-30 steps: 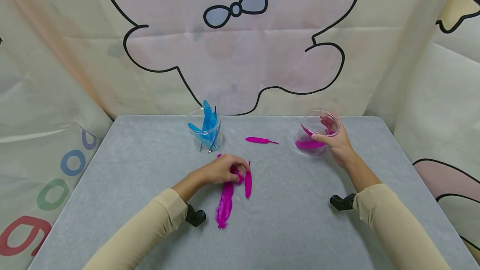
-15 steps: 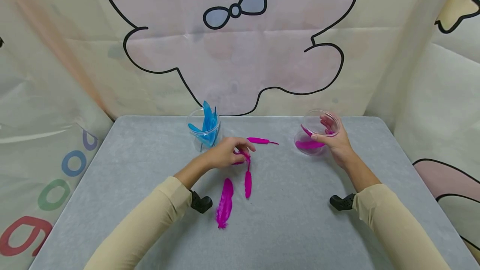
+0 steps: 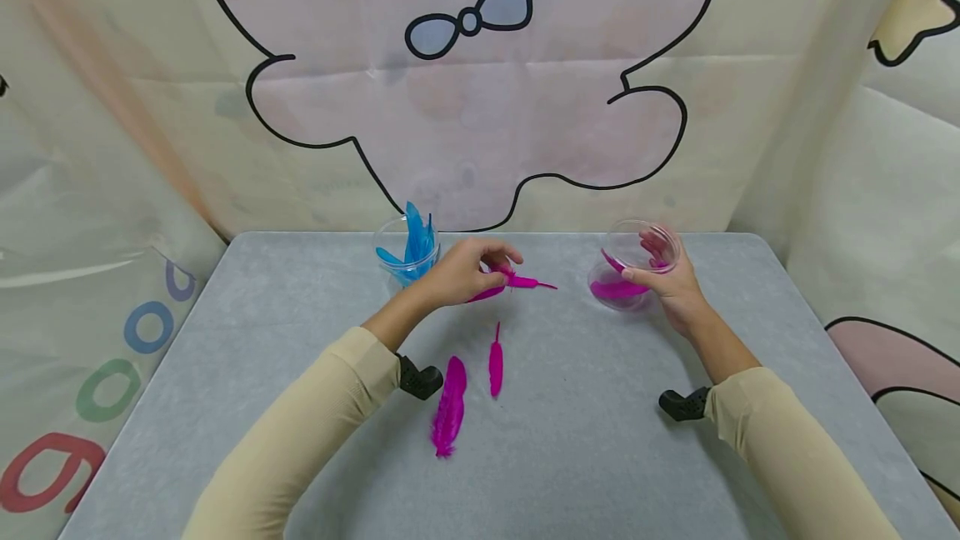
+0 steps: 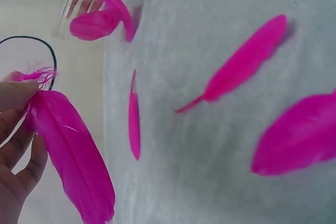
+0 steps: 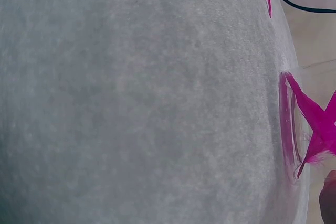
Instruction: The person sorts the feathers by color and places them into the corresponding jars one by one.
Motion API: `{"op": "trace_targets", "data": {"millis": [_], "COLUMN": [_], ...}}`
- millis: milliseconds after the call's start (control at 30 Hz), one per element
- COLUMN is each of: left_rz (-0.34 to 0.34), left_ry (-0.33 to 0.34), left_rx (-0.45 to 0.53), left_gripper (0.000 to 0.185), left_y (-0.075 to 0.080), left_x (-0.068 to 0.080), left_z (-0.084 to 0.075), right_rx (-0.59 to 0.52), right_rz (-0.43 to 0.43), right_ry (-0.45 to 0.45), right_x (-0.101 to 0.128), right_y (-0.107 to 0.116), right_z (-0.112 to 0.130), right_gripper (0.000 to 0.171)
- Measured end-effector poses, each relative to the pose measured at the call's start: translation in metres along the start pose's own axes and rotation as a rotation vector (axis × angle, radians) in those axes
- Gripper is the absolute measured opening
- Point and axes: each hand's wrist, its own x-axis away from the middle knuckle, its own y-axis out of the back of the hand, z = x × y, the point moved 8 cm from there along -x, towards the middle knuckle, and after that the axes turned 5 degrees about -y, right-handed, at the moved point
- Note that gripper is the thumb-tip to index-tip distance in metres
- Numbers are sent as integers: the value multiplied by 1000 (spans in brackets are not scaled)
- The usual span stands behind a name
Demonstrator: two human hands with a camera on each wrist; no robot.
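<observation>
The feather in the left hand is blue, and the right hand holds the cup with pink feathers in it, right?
Not quite. The feather that the left hand pinches is pink, not blue; the left wrist view shows it clearly. The blue feathers stand in the other cup. The rest is right: the right hand holds the cup with pink feathers.

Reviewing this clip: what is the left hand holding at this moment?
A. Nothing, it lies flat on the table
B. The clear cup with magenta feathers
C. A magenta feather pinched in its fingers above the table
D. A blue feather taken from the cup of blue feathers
C. The left hand pinches a magenta feather in its fingers, lifted off the grey table, while the right hand holds the clear cup with magenta feathers.
</observation>
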Motion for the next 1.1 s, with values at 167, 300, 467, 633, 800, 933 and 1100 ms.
{"op": "trace_targets", "data": {"millis": [167,300,467,633,800,933,1100], "left_rz": [-64,-111,-151,-216,-317,-358,-405], "left_ry": [-10,3,8,10,24,25,12], "left_rx": [13,48,88,141,197,218,215], "left_gripper": [30,30,30,30,33,30,25], "left_y": [5,7,7,7,6,2,-1], "left_x": [-14,-24,-35,-44,-51,-57,-64], "left_z": [-8,-16,-26,-28,-28,-29,-35], "right_rx": [-4,1,4,-4,-7,-10,-11], "right_rz": [1,-4,-7,-5,-3,-3,-3], "right_ry": [8,3,-2,-2,5,-3,-3], "right_x": [0,-1,-1,-1,-3,-2,-3], "right_y": [0,0,1,1,1,2,1], "right_z": [0,-1,-2,-2,-3,-3,-3], "right_gripper": [81,81,80,79,80,80,82]}}
